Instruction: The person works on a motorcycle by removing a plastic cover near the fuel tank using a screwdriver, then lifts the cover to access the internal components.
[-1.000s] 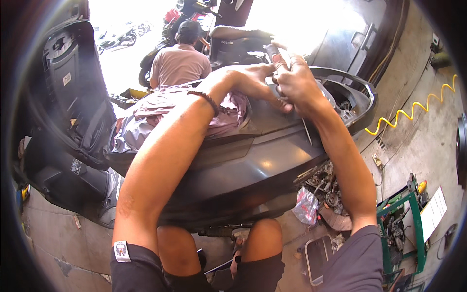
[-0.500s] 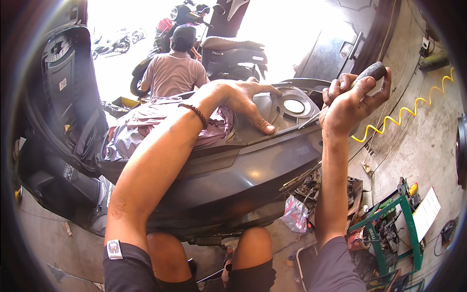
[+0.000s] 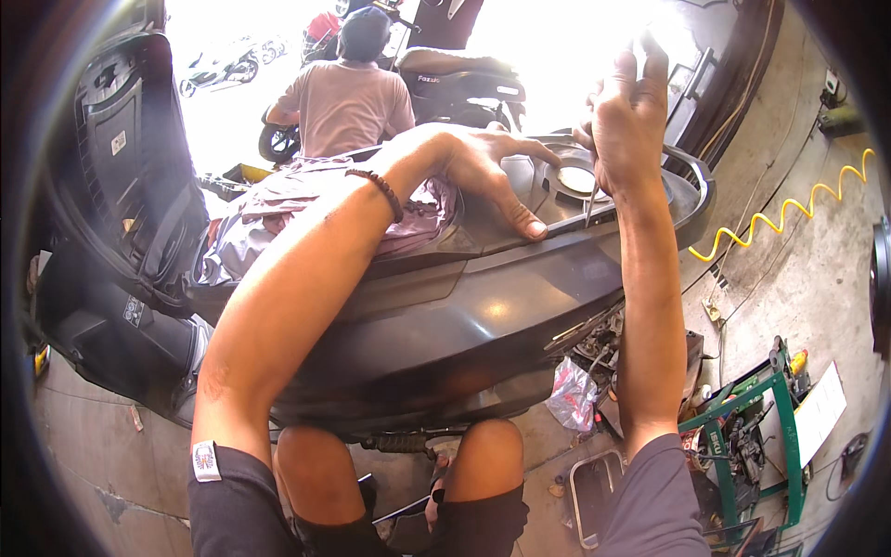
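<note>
A dark grey scooter body panel [image 3: 483, 316] lies across my knees. My left hand [image 3: 483, 172] rests flat on its upper edge, thumb pressed on the rim near a round opening [image 3: 575, 178]. My right hand [image 3: 626, 111] is raised above the panel, fingers closed around the handle of a screwdriver [image 3: 591, 200] whose thin metal shaft points down at the panel beside the round opening. A beaded bracelet [image 3: 379, 190] sits on my left wrist.
A person in a pink shirt [image 3: 345, 102] sits with their back to me beyond the panel, near a parked scooter [image 3: 464, 84]. A raised black seat [image 3: 121, 158] stands at left. A yellow coiled hose [image 3: 789, 213], a green tool rack [image 3: 742, 436] and a metal tray [image 3: 594, 492] lie at right.
My right hand has moved left and upward from the panel's right end, bringing the screwdriver tip down beside the round opening. My left hand has stayed on the panel's edge.
</note>
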A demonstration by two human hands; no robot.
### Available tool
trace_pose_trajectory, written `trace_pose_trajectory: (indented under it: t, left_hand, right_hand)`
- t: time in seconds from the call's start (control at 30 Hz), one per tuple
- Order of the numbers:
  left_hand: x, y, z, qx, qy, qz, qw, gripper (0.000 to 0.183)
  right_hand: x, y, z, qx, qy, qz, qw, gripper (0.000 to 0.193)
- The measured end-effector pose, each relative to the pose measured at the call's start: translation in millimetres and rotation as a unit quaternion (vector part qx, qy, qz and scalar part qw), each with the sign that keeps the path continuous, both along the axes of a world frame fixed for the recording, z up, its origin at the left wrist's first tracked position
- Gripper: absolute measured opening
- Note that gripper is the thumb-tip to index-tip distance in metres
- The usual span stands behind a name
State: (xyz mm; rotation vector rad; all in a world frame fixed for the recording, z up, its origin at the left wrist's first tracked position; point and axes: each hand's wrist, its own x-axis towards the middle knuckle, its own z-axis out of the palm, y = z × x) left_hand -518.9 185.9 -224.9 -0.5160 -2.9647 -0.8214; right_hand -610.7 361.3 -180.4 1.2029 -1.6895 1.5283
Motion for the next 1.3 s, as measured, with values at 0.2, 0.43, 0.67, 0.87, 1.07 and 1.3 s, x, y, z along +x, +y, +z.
trace_pose_trajectory:
  t: [0.2, 0.43, 0.67, 0.87, 1.07, 1.3]
  left_hand:
    - [2.3, 14.1, 2.9, 0.006, 0.048, 0.011, 0.999, 0.119]
    - [-23.3, 20.4, -8.7, 0.100, 0.113, -0.094, 0.984, 0.089]
    - [-57.6, 40.7, -22.6, 0.172, 0.268, -0.139, 0.938, 0.078]
    - [-56.8, 79.9, -4.4, -0.008, 0.176, -0.133, 0.975, 0.062]
    - [-66.1, 75.7, -3.8, 0.004, 0.332, -0.247, 0.910, 0.067]
    - [-49.5, 82.8, 6.5, 0.049, 0.299, -0.284, 0.910, 0.062]
  right_hand:
    - [-1.0, -17.4, -0.8, 0.062, 0.035, 0.001, 0.997, 0.034]
    - [12.1, -16.1, 4.1, -0.008, -0.196, 0.073, 0.978, 0.035]
    - [33.6, -1.7, 6.0, -0.060, -0.112, 0.082, 0.988, 0.038]
    - [34.8, 35.7, -5.8, -0.103, -0.073, 0.075, 0.989, 0.041]
    - [52.1, 38.7, -18.4, -0.151, -0.036, 0.088, 0.984, 0.044]
    - [74.2, 55.9, -44.5, -0.258, -0.014, 0.140, 0.956, 0.048]
